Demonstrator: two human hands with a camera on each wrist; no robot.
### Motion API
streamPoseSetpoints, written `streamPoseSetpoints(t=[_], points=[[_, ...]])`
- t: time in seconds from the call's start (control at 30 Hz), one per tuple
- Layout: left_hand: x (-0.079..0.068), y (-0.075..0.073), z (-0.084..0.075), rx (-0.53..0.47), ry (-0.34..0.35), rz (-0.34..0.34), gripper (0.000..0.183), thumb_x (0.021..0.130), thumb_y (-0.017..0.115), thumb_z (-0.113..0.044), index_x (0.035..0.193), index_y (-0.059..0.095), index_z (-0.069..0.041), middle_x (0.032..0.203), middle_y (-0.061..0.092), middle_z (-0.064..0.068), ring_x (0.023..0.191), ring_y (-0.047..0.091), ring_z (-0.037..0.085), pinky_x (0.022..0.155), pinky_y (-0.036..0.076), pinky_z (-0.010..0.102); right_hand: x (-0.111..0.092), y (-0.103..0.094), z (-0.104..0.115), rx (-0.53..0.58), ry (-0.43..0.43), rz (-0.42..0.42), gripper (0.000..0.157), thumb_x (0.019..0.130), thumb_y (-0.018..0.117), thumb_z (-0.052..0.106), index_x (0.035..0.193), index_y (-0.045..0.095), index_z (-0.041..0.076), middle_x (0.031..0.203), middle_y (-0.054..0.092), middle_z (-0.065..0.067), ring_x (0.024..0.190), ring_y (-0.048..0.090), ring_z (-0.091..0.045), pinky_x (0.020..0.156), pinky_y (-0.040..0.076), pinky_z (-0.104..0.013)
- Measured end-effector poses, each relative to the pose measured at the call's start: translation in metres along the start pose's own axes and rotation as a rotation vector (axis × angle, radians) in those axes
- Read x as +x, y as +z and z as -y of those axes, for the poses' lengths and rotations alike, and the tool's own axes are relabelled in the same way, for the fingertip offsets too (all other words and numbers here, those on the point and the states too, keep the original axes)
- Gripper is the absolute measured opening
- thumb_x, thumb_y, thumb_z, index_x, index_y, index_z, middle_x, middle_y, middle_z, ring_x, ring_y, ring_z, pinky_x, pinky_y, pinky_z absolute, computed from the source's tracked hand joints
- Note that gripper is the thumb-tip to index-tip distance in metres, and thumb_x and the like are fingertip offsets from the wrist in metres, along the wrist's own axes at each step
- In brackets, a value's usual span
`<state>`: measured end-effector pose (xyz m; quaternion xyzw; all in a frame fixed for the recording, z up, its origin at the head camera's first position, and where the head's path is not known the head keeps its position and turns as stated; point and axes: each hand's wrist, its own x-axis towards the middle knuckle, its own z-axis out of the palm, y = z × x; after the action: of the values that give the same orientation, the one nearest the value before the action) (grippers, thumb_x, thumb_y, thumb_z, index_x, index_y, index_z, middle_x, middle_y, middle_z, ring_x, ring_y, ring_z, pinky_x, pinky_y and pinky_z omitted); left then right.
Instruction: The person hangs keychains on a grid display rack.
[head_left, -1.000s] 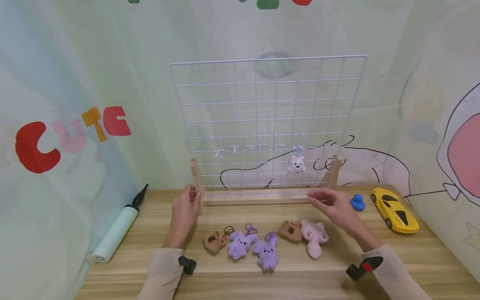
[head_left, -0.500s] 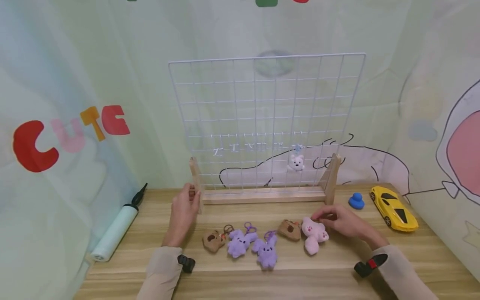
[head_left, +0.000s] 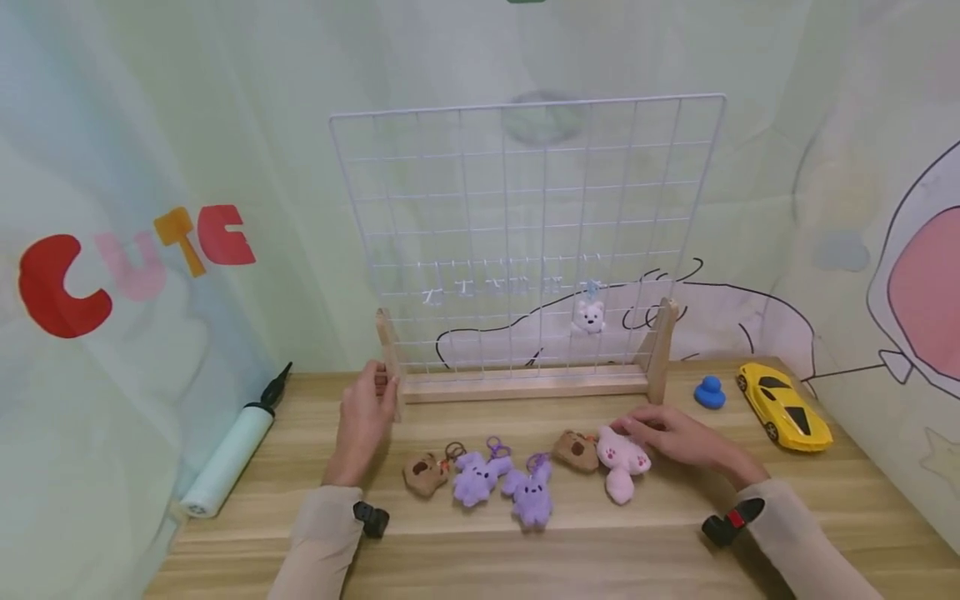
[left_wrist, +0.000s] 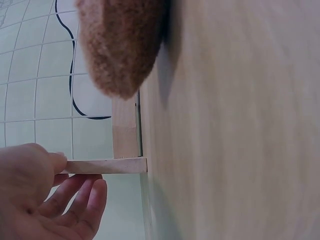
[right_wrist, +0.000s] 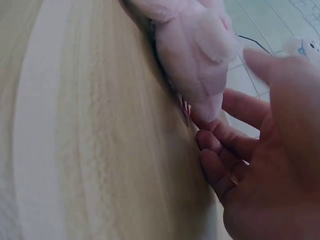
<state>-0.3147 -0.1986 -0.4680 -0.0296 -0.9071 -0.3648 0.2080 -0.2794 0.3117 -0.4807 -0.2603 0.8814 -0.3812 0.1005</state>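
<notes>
My left hand (head_left: 363, 408) holds the left upright of a wooden stand (head_left: 517, 389); in the left wrist view the thumb is on one side of the wooden upright (left_wrist: 107, 166) and the fingers on the other. That stand bears a white wire grid with several small hooks, one carrying a white bear keychain (head_left: 590, 318). At the upper right edge of a pink plush keychain (head_left: 621, 485) is my right hand (head_left: 675, 435). From the right wrist, its fingers reach under the pink plush (right_wrist: 192, 55) by a partly hidden ring, while the thumb stands apart from it.
In the row left of the pink plush lie two brown plush keychains (head_left: 576, 451) and two purple ones (head_left: 531, 497). A blue rubber duck (head_left: 709, 392) and yellow toy car (head_left: 786, 408) stand at the right. A pale green hand pump (head_left: 228, 461) lies far left.
My right hand has come down from beside the stand's base to the pink plush, which has shifted slightly and turned. The left hand has stayed on the upright.
</notes>
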Motion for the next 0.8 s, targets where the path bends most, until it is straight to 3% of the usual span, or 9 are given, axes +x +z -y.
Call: streamPoseSetpoints(t=[0.3,0.6,0.8], points=[[-0.001,-0.001,-0.002,-0.003,-0.018,0.003,0.025,0.113,0.059,-0.016,0.13,0.06,0.002,0.123,0.074,0.028,0.111,0.076,0.042,0.09,0.067,0.053,0.0,0.003,0.01,-0.015,0.03,0.083,0.026,0.1,0.08,0.034,0.123,0.078,0.024,0.127,0.063,-0.005,0.114,0.052,-0.022,0.094,0.045,-0.029],[-0.002,-0.001,-0.002,0.006,-0.022,0.009,0.026,0.113,0.058,-0.017,0.131,0.059,0.002,0.124,0.074,0.028,0.112,0.076,0.042,0.093,0.066,0.056,0.002,0.003,0.014,-0.012,0.057,0.042,0.037,0.1,0.08,0.037,0.127,0.067,0.015,0.115,0.066,-0.004,0.099,0.058,-0.017,0.08,0.05,-0.023],[0.0,-0.001,-0.002,0.012,-0.014,-0.001,0.025,0.113,0.059,-0.017,0.13,0.06,0.002,0.124,0.075,0.028,0.111,0.076,0.042,0.092,0.066,0.056,0.003,0.0,0.014,0.049,0.113,-0.008,0.035,0.104,0.074,0.038,0.13,0.066,0.016,0.127,0.068,-0.007,0.114,0.061,-0.024,0.095,0.053,-0.034]])
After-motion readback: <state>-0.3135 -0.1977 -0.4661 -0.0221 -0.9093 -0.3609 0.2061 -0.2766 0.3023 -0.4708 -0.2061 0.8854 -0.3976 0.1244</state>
